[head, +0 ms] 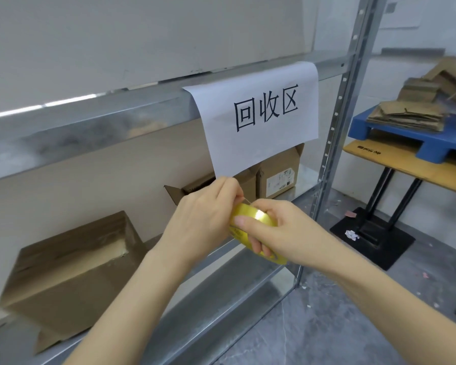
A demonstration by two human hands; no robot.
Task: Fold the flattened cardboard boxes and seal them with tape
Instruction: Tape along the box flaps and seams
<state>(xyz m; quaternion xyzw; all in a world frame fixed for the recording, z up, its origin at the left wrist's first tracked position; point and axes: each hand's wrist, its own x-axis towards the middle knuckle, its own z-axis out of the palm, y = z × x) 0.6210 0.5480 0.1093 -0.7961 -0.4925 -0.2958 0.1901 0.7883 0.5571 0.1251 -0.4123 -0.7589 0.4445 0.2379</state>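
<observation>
Yellow tape (257,216) sat as a roll in front of the rack (338,106), held between both hands at about the height of the lower shelf (221,306). The right hand (284,227) gripped the roll, thumb laid across its outer face and fingers curled through the core from below. The left hand (204,219) met it from the other side, its thumb and forefinger pinched together at the top edge of the roll, where a thin strip seemed to lift off; whether the end was truly caught, I could not tell. On the lower shelf a big box (71,264) stood closed to the left of the arms, an open box (192,187) showed just behind the left hand, and a labelled box (279,172) stood further back. A white sign (258,114) with black characters hung from the upper shelf beam. Well apart to the right, flattened boxes (406,115) lay stacked on a blue pallet (374,129), which rested on a wooden table (411,168) above the grey floor (340,325).
</observation>
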